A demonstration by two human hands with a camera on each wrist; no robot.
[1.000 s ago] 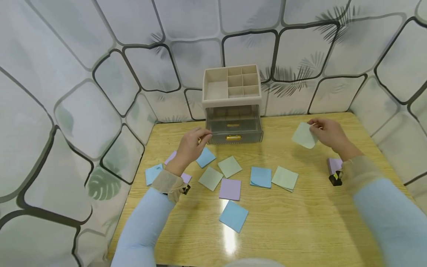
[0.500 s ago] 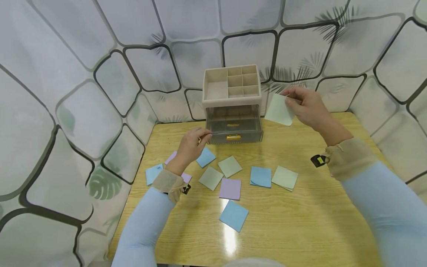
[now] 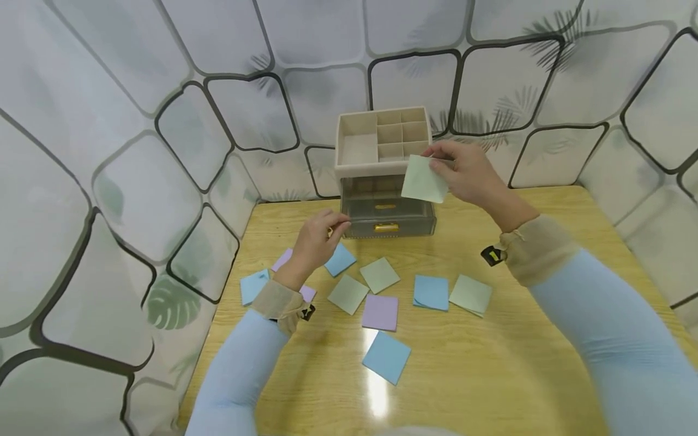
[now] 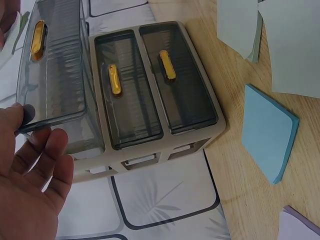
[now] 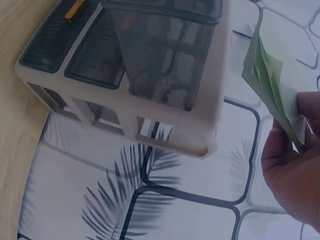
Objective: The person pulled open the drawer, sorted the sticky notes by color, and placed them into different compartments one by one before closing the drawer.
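**Green notes held up by the pulled-out drawer; both hands occupied**

Head view: right hand holds the green notes by an upper corner, the sheet hanging across the drawer's right side as seen from here. Height above the drawer can't be told. Best handling, in my judgement: a light corner grip, sheets together, well clear of the rim of the beige organiser, and the drawer kept steady meanwhile. Left hand is at the drawer's front left corner. The other notes lie on the wooden table.

Left wrist view: thumb on the upper edge of the drawer front, fingers curled beneath, a narrow gap with the drawer corner in it. A gentle hold should do; pulling harder might draw the drawer out or tip it. Two closed drawers sit alongside, and a blue pad lies on the tabletop.

Right wrist view: thumb on one face, fingertips behind, nearly together with only the paper between. The far edges fan apart, so the stack may shed a sheet if pinched by too few layers; taking all layers at the corner seems wise. Notes and organiser look apart here.
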